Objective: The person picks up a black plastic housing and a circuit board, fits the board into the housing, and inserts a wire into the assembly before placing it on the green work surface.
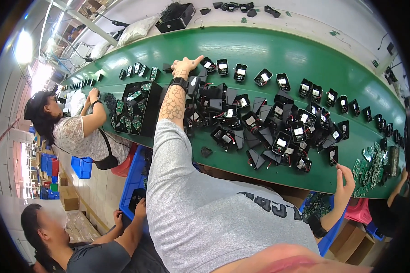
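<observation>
Head view: left grip is hovering thumb-out just left of a black case, right grip is hanging half-curled well away, can't tell if either's holding anything.

Housings look like black plastic. Bench top: smooth, glossy green. Bag: crinkled plastic film. Shirt: matt cloth. Carton: brown cardboard.

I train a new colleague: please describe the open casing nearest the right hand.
On the long green table, find the big pile of dark casings. At its lower right lies one open black casing. Unlike its neighbours, it sits at the fingers of the right hand.
</observation>
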The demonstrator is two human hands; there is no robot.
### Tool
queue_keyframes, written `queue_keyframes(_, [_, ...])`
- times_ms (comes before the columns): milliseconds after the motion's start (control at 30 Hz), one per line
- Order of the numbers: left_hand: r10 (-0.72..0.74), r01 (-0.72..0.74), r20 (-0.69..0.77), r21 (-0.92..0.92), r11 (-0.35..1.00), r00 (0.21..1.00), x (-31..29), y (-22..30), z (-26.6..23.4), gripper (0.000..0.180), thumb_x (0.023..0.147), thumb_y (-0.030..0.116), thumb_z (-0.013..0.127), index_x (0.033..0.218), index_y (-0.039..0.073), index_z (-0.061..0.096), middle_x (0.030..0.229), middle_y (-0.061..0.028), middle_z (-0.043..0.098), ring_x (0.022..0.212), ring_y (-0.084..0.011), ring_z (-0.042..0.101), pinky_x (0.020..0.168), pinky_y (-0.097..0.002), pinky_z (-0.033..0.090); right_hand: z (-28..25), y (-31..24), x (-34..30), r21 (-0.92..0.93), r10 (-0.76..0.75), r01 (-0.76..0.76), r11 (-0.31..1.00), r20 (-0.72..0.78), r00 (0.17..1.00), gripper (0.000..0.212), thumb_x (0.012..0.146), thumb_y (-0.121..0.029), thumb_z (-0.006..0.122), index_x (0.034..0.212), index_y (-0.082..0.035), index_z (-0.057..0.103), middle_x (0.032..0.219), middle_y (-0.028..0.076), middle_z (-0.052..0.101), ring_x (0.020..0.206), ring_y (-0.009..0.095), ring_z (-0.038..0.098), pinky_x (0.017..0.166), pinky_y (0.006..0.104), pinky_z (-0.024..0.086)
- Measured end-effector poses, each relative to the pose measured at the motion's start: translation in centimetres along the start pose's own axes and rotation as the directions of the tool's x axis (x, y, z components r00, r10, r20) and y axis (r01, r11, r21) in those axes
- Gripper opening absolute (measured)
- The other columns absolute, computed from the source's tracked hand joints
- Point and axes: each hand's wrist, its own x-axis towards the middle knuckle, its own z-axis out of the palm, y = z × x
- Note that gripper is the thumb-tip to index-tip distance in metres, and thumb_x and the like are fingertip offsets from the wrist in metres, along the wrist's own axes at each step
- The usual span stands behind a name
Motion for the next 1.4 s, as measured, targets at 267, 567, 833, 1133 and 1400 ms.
queue_keyframes(267, [0.246, -0.224, 0.184, -0.134, 0.965, 0.952, -4.1, 7.0, -1.0, 0.119, 0.059, 0.093, 0.046, 0.145, 0.011, 0.04, 0.143, -0.0296, 0.039, 0.137, -0.046, 0.029, 0.109, -0.0582, 0.018, 0.2, 1.8, -0.6, 0.019, 0.056, -0.056, 0.998, -0.002, 0.998, 0.016, 0.093, -0.004, 0.056, 0.103, 0.005, 0.064, 0.098, 0.01, 0.065, 0.094, 0.017, 0.06, 0.088, 0.028, 0.044])
queue_keyframes(567, [0.415, -0.435, 0.302, -0.004, 0.901, 0.858, -9.9, 15.3, -0.7, 0.121, 0.05, 0.076, 0.075, 0.15, 0.03, 0.026, 0.15, -0.0306, 0.022, 0.137, -0.053, 0.022, 0.105, -0.0621, 0.03, 0.9, 0.9, 0.3, 0.045, 0.008, -0.008, 0.999, 0.013, 1.0, 0.015, 0.092, -0.004, 0.057, 0.1, 0.006, 0.064, 0.097, 0.01, 0.065, 0.093, 0.017, 0.06, 0.087, 0.028, 0.044])
queue_keyframes(833, [0.587, -0.633, 0.324, 0.049, 0.773, 0.742, -11.4, 15.5, -0.1, 0.118, 0.051, 0.067, 0.08, 0.149, 0.031, 0.024, 0.145, -0.0291, 0.031, 0.134, -0.052, 0.025, 0.102, -0.063, 0.034, 0.9, 1.2, -0.7, 0.066, 0.079, -0.079, 0.995, 0.003, 0.997, 0.014, 0.09, -0.006, 0.059, 0.098, 0.005, 0.065, 0.097, 0.011, 0.066, 0.093, 0.02, 0.062, 0.087, 0.0296, 0.045])
queue_keyframes(1133, [0.727, -0.765, 0.335, -0.028, 0.643, 0.599, -8.7, 15.2, 1.1, 0.085, 0.061, 0.061, 0.077, 0.134, 0.032, 0.045, 0.13, -0.0257, 0.046, 0.124, -0.0477, 0.037, 0.099, -0.0564, 0.038, 1.6, 0.9, -0.1, 0.07, 0.025, -0.027, 0.997, 0.025, 0.999, 0.015, 0.092, -0.005, 0.058, 0.099, 0.005, 0.064, 0.097, 0.009, 0.066, 0.094, 0.018, 0.061, 0.087, 0.0279, 0.045])
queue_keyframes(1400, [0.631, -0.663, 0.237, 0.087, 0.743, 0.738, -11.5, 13.4, 0.8, 0.09, 0.063, 0.071, 0.067, 0.138, 0.028, 0.043, 0.132, -0.0246, 0.046, 0.124, -0.047, 0.04, 0.099, -0.0549, 0.041, 0.8, 1.6, -0.5, 0.062, 0.062, -0.063, 0.996, 0.005, 0.998, 0.015, 0.092, -0.006, 0.057, 0.1, 0.005, 0.065, 0.097, 0.009, 0.066, 0.094, 0.017, 0.061, 0.087, 0.0274, 0.045])
